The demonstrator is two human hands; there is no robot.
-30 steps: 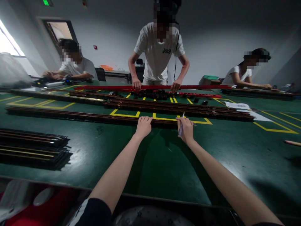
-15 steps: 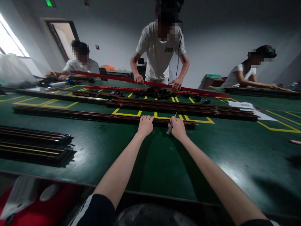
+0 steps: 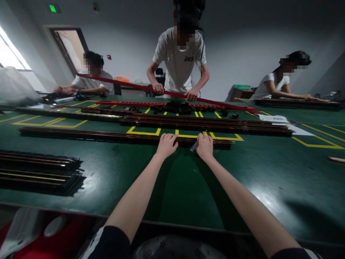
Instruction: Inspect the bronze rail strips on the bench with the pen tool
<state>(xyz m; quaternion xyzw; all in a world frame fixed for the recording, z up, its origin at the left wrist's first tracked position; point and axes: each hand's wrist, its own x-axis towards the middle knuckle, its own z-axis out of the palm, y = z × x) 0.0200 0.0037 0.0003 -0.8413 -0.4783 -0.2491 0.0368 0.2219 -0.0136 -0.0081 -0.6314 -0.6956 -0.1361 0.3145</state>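
Observation:
A long, dark bundle of strips with coppery edges (image 3: pixel 88 134) lies crosswise in front of me on the green table. My left hand (image 3: pixel 167 144) is closed over it, fingers curled across its top and the thumb on the near side. My right hand (image 3: pixel 205 146) is at the same bundle, a little in from its right end. In that hand is a slim tool with a greyish handle (image 3: pixel 194 145), its thin tip pointing up past the fingers. The tool's exact kind is too small to make out.
Beyond lies a thicker bundle of dark strips (image 3: pixel 205 123), with small black parts (image 3: pixel 178 107) behind it. Two dark stacks (image 3: pixel 35 178) sit at the left. A co-worker opposite holds a long red strip (image 3: pixel 121 84). Two other people sit at the far sides. Paper (image 3: pixel 293 128) lies at right.
The bundle under my hands has slid to the right. The tool in my right hand has tilted over. Across the table, the left end of the co-worker's red strip has risen.

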